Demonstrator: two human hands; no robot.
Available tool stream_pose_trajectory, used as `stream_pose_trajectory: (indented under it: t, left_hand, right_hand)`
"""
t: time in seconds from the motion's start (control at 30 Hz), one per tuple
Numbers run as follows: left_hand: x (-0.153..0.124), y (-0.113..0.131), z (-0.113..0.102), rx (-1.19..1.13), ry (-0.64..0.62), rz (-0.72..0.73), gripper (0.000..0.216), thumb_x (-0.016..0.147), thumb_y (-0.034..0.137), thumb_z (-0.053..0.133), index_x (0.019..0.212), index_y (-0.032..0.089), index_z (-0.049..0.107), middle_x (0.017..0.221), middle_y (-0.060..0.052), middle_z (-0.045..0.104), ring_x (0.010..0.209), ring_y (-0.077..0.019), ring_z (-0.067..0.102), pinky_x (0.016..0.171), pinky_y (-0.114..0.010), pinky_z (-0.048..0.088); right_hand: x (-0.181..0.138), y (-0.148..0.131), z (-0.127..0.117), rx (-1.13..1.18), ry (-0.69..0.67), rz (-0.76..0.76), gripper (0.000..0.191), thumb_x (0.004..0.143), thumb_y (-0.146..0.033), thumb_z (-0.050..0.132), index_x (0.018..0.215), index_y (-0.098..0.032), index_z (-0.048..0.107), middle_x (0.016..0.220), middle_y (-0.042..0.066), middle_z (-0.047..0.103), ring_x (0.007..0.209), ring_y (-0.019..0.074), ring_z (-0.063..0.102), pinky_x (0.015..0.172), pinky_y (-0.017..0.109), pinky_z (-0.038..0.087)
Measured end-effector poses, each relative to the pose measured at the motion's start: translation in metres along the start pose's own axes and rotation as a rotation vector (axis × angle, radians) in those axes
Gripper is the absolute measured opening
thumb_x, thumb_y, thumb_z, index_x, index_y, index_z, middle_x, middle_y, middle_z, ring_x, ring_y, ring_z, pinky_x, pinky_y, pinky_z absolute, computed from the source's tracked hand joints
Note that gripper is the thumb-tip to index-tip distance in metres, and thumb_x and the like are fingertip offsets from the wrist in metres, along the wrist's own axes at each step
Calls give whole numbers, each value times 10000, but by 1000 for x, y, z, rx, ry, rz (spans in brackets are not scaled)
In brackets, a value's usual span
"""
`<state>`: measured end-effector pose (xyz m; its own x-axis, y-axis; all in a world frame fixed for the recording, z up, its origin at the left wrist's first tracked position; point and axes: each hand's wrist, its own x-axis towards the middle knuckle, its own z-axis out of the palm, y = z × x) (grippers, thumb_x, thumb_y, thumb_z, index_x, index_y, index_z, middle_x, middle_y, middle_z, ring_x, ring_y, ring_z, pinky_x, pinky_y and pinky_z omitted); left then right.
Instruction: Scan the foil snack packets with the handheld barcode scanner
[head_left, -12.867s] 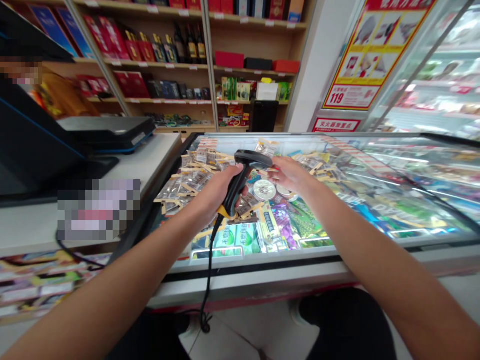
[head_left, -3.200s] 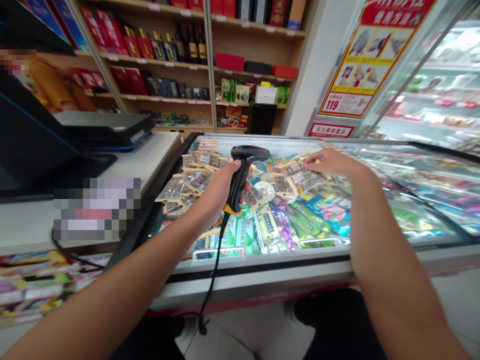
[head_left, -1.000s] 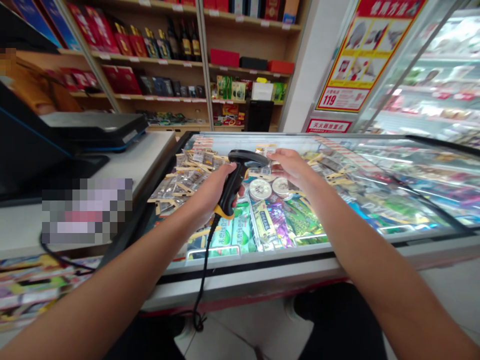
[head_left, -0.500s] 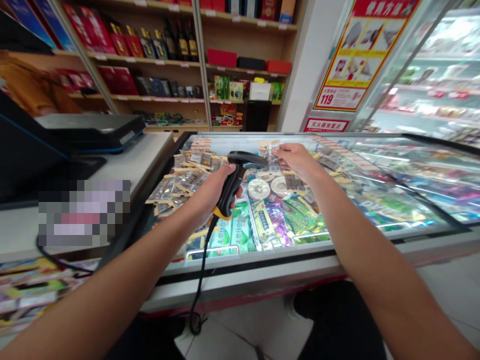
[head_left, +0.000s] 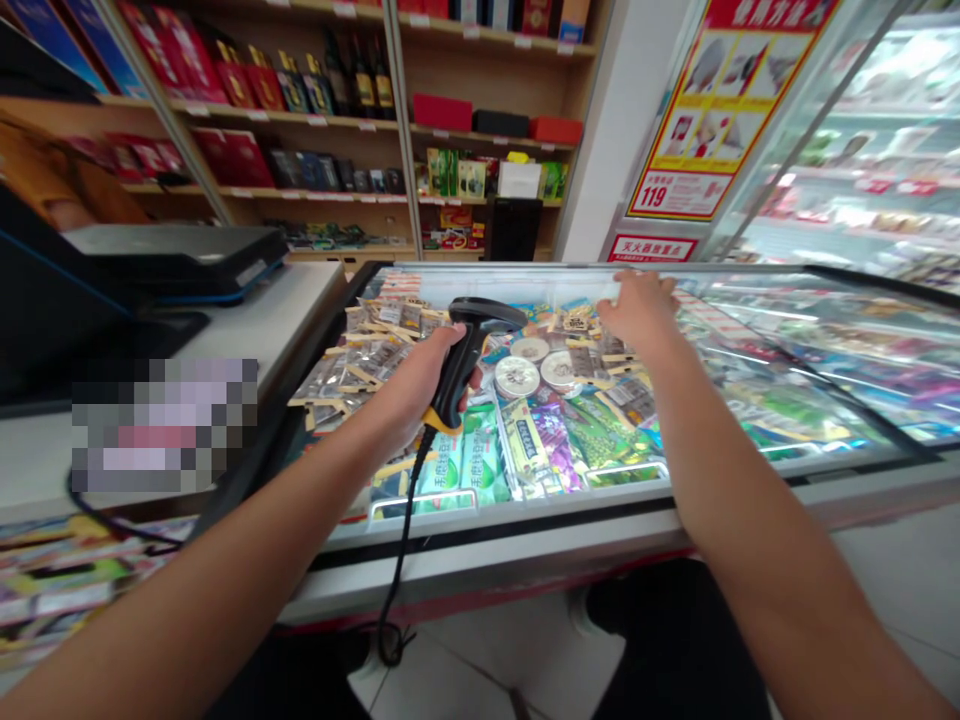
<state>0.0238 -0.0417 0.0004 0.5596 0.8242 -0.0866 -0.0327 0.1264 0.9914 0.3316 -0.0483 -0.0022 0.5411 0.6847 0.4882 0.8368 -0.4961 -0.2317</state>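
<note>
My left hand (head_left: 420, 385) is closed round the grip of a black barcode scanner (head_left: 472, 335) with a yellow collar. The scanner's head points right over an open chest freezer (head_left: 525, 520) full of packets. Its black cable (head_left: 401, 560) hangs down over the front rim. My right hand (head_left: 637, 308) reaches to the far middle of the freezer and lies on clear packets with tan card tops. Only the back of that hand shows, so its fingertips are hidden. Two round tins (head_left: 516, 376) lie between my hands.
Green and purple packets (head_left: 540, 440) fill the freezer's front. A white counter (head_left: 247, 330) with a black till device (head_left: 172, 255) stands to the left. Shelves of boxes and bottles (head_left: 337, 100) line the back wall. At the right are a red poster (head_left: 705, 110) and a glass-door fridge (head_left: 862, 150).
My right hand has moved right and farther away, from just beside the scanner head to the far packets. The packet it pinched before is no longer seen. The left hand keeps the scanner still.
</note>
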Motion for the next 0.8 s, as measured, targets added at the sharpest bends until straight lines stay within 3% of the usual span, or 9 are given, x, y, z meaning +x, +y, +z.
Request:
stream_pose_trajectory:
  t: [0.13,0.2,0.37,0.47,0.57,0.7,0.8]
  left_hand:
    - [2,1,-1,-21,63,1,355,934,471,410,819,173,565,576,-11,594,374,-116,486,357,-225,360]
    - [4,1,-2,-32,77,16,361,943,462,401,828,169,577,581,-14,597,385,-117,498,370,-225,374]
    - [7,0,-5,-51,87,17,369,941,470,401,815,175,583,572,-17,600,378,-121,495,361,-227,370]
    - [7,1,-5,-51,86,5,373,940,473,407,792,176,579,563,-19,597,374,-122,492,355,-227,367]
    - [7,3,-5,-39,98,-18,372,953,454,391,819,170,589,559,-17,596,367,-121,487,357,-224,367]
    - [7,3,-6,-33,99,-17,360,952,455,409,851,165,596,560,-14,594,371,-117,491,366,-214,369]
    - [8,0,-8,-32,77,10,360,916,498,472,859,164,596,570,-15,600,374,-118,491,369,-218,378]
  right_hand:
    - [-27,-51,23,147,-67,-397,431,916,-294,526,1310,-150,625,1272,184,618,1244,364,500,1041,507,410]
    - [-40,-70,41,204,-172,-494,438,962,-373,470,1307,-148,619,1271,171,630,1241,348,516,1072,494,390]
    - [-56,-96,76,216,-387,-194,651,973,-649,326,1296,-153,598,1429,212,508,1424,411,346,1110,572,323]
    - [-56,-101,82,213,-380,-130,622,942,-645,410,1304,-171,586,1497,216,423,1473,425,263,1124,598,294]
    - [-52,-101,82,241,-376,-105,539,891,-585,550,1231,-170,602,1447,219,467,1446,425,318,1110,587,327]
    - [-41,-91,80,509,-326,-81,397,831,-430,656,1137,-195,558,1158,147,639,1169,326,592,959,453,489]
    - [-28,-79,73,788,-258,4,371,811,-309,636,1140,-227,486,954,51,650,864,234,658,755,355,542]
